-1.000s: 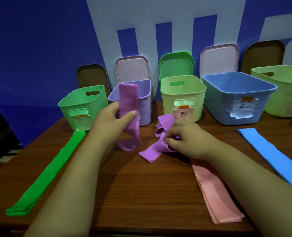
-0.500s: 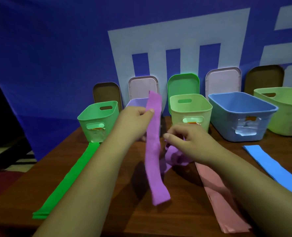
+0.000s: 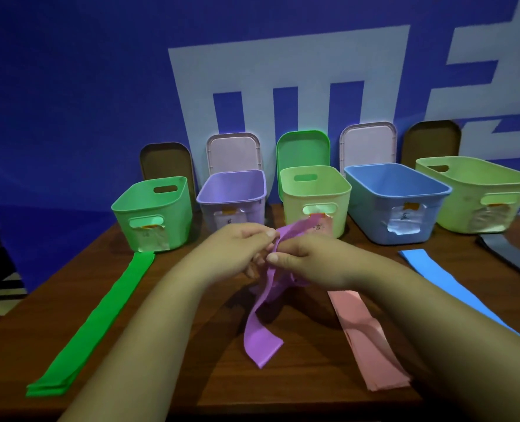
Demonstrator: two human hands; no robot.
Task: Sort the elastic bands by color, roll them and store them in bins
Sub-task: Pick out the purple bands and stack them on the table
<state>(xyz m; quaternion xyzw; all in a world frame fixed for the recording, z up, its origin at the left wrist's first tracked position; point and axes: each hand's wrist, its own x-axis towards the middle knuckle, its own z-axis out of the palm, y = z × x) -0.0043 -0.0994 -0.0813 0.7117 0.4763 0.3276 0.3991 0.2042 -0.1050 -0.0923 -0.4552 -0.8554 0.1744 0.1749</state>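
Over the middle of a wooden table [image 3: 298, 391], a person's left hand [image 3: 240, 248] and right hand [image 3: 307, 257] meet on a purple elastic band [image 3: 263, 339], each pinching it between thumb and curled fingers. The band's upper end sticks up past the fingertips, while its lower length hangs down and lies on the table toward the near edge. Four other bands lie flat, running from the far side toward the near edge: a green band [image 3: 100, 315] by the left edge, a pink band [image 3: 365, 339] just right of centre, a blue band [image 3: 453, 287] further right, and a dark grey band [image 3: 511, 257] at the right edge. Five open bins line the far edge, from left to right: a green bin [image 3: 152, 211], a purple bin [image 3: 231, 193], a pale yellow-green bin [image 3: 313, 190], a blue bin [image 3: 395, 205] and a large light green bin [image 3: 478, 193]. Paper labels on their fronts are too blurred to read. Behind each bin a lid leans upright against a blue and white backdrop [image 3: 69, 86].
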